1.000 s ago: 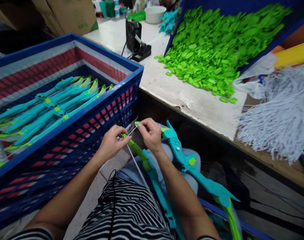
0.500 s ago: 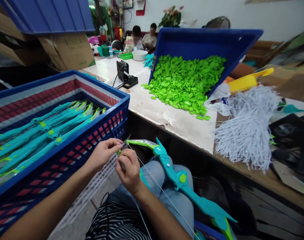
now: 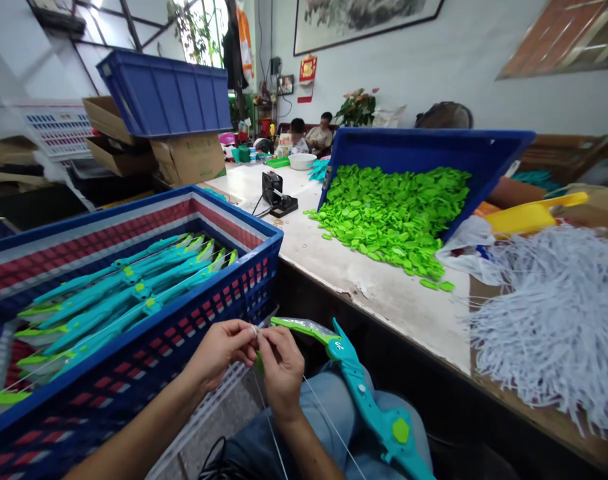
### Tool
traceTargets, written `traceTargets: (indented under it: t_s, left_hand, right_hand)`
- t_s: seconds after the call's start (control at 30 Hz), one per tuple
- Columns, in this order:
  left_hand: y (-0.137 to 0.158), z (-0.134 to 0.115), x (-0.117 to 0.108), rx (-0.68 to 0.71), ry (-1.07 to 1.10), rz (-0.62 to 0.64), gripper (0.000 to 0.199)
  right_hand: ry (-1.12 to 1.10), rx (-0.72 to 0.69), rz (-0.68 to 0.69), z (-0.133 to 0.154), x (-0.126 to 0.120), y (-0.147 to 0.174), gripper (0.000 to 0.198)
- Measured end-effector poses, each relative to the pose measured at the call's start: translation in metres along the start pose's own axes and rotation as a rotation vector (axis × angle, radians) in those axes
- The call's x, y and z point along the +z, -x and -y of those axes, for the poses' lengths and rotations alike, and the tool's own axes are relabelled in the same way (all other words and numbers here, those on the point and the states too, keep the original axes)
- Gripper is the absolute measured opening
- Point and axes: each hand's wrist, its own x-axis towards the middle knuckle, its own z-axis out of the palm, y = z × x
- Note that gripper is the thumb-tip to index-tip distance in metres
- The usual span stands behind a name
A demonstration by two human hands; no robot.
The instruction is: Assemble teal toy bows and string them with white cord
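A turquoise and green toy bow (image 3: 354, 383) lies across my lap, its light green tip pointing up toward my hands. Just left of that tip, my left hand (image 3: 224, 350) pinches a white string (image 3: 255, 330) between thumb and fingertips. My right hand (image 3: 283, 373) is closed on the same string, its fingertips almost meeting those of the left. Lengths of string run down from the bow tip and the hands over my legs. Whether the string is knotted between the fingers is too small to tell.
At left, a blue basket (image 3: 234, 290) holds several similar bows (image 3: 139, 287). On the table (image 3: 309, 257), a tipped blue bin (image 3: 409, 143) spills green plastic pieces (image 3: 389, 213). White strings (image 3: 549, 327) lie in a heap at right, beside a yellow scoop (image 3: 524, 217). Two people sit far back.
The view has tilted up, so everything sits lower in the picture. My right hand has gone from a curled fist to a fingertip pinch, meeting my left hand at the string.
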Motion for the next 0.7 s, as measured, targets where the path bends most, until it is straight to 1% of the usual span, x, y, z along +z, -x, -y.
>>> traceTargets:
  t_s: [0.1,0.2,0.27,0.33,0.43,0.53,0.6,0.7]
  left_hand:
    - [0.000,0.000,-0.002,0.005,-0.056,0.050,0.041]
    - [0.000,0.000,-0.003,0.008,-0.095,0.093,0.040]
    - [0.000,0.000,-0.001,0.017,-0.093,0.100,0.038]
    - [-0.001,0.001,0.002,0.033,-0.057,0.076,0.036]
    - [-0.002,0.001,0.007,0.026,0.014,0.011,0.030]
    - [-0.003,-0.001,0.011,-0.013,0.034,-0.020,0.025]
    - [-0.004,-0.004,0.010,-0.032,0.024,-0.007,0.024]
    - [-0.003,-0.009,0.006,-0.039,-0.035,0.049,0.025]
  right_hand:
    - [0.027,-0.052,0.007,-0.003,-0.002,0.000,0.016]
    - [0.071,-0.160,0.027,-0.007,-0.005,0.001,0.025]
    - [0.085,-0.209,0.074,-0.008,-0.007,-0.001,0.030]
    - [0.086,-0.211,0.125,-0.008,-0.009,-0.003,0.031]
    - [0.110,-0.190,0.112,-0.005,-0.011,-0.006,0.031]
    - [0.154,-0.260,0.100,-0.003,-0.015,-0.009,0.025]
    - [0.193,-0.313,0.133,-0.002,-0.018,-0.013,0.020]
    - [0.275,-0.358,0.186,0.000,-0.022,-0.019,0.017]
